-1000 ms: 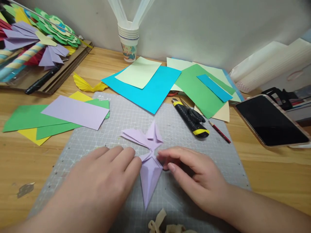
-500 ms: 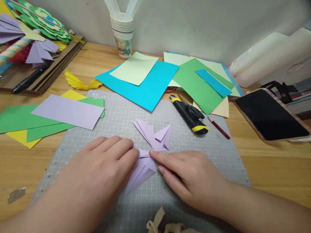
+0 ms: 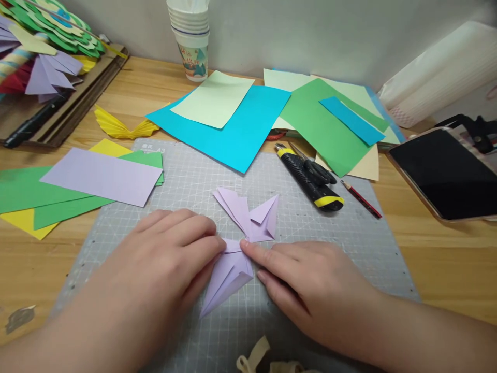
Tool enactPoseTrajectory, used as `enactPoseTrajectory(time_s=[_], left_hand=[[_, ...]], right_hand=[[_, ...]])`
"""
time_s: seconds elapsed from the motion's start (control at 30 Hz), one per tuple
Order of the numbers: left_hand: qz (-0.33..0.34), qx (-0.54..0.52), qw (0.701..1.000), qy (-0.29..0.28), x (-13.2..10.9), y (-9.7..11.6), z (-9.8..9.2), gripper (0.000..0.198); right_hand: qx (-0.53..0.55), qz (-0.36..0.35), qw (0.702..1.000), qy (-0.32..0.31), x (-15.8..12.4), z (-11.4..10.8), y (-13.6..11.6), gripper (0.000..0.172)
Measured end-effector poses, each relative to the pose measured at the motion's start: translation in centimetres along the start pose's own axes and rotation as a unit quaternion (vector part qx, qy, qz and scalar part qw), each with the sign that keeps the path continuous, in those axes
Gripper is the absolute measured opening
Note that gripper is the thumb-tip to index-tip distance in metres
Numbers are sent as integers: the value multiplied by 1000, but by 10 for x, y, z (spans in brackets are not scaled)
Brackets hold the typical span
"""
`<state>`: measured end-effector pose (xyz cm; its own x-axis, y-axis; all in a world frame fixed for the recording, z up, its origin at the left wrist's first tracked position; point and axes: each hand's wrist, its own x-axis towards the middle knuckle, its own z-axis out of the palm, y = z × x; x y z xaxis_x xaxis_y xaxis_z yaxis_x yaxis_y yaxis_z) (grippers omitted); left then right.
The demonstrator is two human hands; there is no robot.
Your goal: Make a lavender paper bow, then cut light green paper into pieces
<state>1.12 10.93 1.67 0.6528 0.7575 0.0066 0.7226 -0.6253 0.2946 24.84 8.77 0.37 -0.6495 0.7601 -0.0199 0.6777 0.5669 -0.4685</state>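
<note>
A folded purple paper piece (image 3: 229, 280), butterfly-like with pointed wings, lies on the grey cutting mat (image 3: 186, 171). My left hand (image 3: 171, 259) is closed at its left side, fingers curled down over the paper; the fingertips are hidden. From the right, the index finger of my right hand (image 3: 310, 274) presses the narrow middle where the upper and lower wings meet. My right thumb rests just below, beside the lower wing, and the other fingers are curled under.
Purple (image 3: 101, 176), green and yellow sheets overlap at left. A blue sheet (image 3: 244, 140) lies behind. To the right are a utility knife (image 3: 306, 178), scissors (image 3: 318, 171), a pencil (image 3: 361, 198) and a phone (image 3: 450, 171). Paper cups (image 3: 194, 49) stand at the back.
The camera view has shifted slightly, so the surroundings sit a little differently. Both hands stay at the purple paper, with hardly any movement of the fingers.
</note>
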Motion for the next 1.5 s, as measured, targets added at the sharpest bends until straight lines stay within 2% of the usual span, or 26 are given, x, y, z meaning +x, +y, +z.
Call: enactPoseTrajectory(time_s=[0.23,0.43,0.53,0.8,0.97,1.13,1.27,1.43,1.5], left_hand=[[-12,-54,998,18,11,4,4,22],[3,-4,1000,30,6,-1,2,15],[18,25,999,32,3,-4,0,19],[56,16,997,43,2,-11,-4,26],[20,-25,999,32,4,-9,-4,25],[-12,-63,997,33,5,-8,-3,22],[11,-50,998,44,6,-9,-3,20],[68,-7,997,27,8,-10,-2,22],[83,-10,996,14,8,-10,-2,24]], right_hand=[[-12,-7,1000,-13,0,-1,0,43],[-1,-1,1000,-7,0,-1,1,42],[1,1,1000,-5,-1,-1,2,42],[-7,-7,1000,-10,-1,-1,0,42],[-28,-14,999,-9,-4,0,-5,41],[2,-8,1000,-20,-2,-1,-4,41],[26,4,999,-25,-2,-2,-3,40],[25,-1,999,-27,-3,-1,-3,39],[46,-6,999,2,-5,-4,-5,37]])
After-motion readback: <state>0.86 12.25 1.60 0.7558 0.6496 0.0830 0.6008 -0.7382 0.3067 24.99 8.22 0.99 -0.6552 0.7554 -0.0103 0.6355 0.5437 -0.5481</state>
